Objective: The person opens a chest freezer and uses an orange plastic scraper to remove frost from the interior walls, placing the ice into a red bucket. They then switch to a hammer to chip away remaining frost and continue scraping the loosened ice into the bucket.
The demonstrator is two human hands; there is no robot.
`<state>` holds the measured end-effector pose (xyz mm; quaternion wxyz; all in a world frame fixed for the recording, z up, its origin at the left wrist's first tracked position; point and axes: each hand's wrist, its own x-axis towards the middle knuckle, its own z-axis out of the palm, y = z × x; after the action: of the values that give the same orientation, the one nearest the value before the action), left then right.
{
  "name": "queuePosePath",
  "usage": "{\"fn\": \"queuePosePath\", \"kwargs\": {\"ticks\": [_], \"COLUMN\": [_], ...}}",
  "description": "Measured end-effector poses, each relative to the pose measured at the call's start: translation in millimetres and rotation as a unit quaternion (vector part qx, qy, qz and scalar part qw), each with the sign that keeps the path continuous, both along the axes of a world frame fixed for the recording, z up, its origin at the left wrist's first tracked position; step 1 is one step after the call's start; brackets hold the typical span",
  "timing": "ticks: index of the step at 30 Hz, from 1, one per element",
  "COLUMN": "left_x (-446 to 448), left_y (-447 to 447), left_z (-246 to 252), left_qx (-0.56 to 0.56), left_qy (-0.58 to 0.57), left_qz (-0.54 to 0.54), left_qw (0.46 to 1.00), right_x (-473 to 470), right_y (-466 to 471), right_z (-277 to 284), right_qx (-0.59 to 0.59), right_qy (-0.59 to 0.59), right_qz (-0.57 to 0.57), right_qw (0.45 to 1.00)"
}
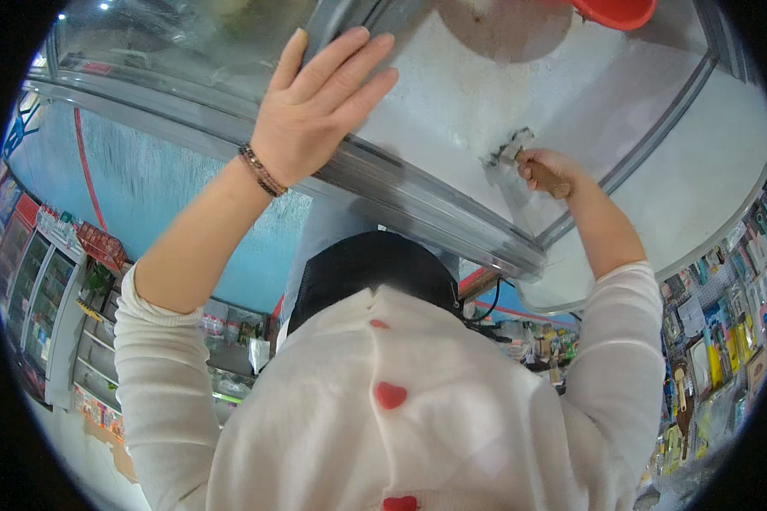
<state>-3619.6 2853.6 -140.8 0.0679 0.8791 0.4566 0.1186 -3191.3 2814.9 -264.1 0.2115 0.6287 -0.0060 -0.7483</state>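
Note:
My left hand (326, 105), with bead bracelets at the wrist, lies flat with its fingers spread on the glass lid and frame of a chest freezer (434, 185). Nothing is in it. Inside the open part, at the right, my right hand (550, 172) is closed around the brown handle of a scraper-like tool (508, 150). The tool's pale blade is against the white inner surface, with greyish, crumbly matter around it; its exact kind cannot be told.
A red plastic bowl or basin (620, 9) shows at the top right, beside a brownish round patch. The freezer's pale rim (697, 166) curves round at the right. Hanging goods (728, 338) are at the lower right. A glass-door fridge (41, 294) and shelves stand at the left.

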Motion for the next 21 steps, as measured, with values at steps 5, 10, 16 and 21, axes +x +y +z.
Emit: {"fn": "queuePosePath", "kwargs": {"ticks": [5, 10, 16, 21], "left_x": [-0.9, 0.7, 3.0, 1.0], "left_y": [-0.1, 3.0, 3.0, 1.9], "left_z": [-1.2, 4.1, 8.3, 7.3], "left_qx": [0.023, 0.015, 0.012, -0.005], "left_qy": [-0.001, 0.013, 0.022, 0.02], "left_qz": [-0.001, 0.007, 0.003, 0.004], "left_qw": [1.0, 1.0, 1.0, 1.0], "right_x": [5.3, -4.6, 6.3, -25.3], "right_y": [39.8, 25.9, -36.9, -28.9], "right_z": [10.8, 26.8, 32.2, -6.0], "right_qx": [0.038, 0.135, 0.047, -0.004], "right_qy": [0.002, -0.104, -0.129, -0.146], "right_qz": [-0.282, -0.262, -0.169, -0.082], "right_qw": [0.959, 0.95, 0.976, 0.986]}}
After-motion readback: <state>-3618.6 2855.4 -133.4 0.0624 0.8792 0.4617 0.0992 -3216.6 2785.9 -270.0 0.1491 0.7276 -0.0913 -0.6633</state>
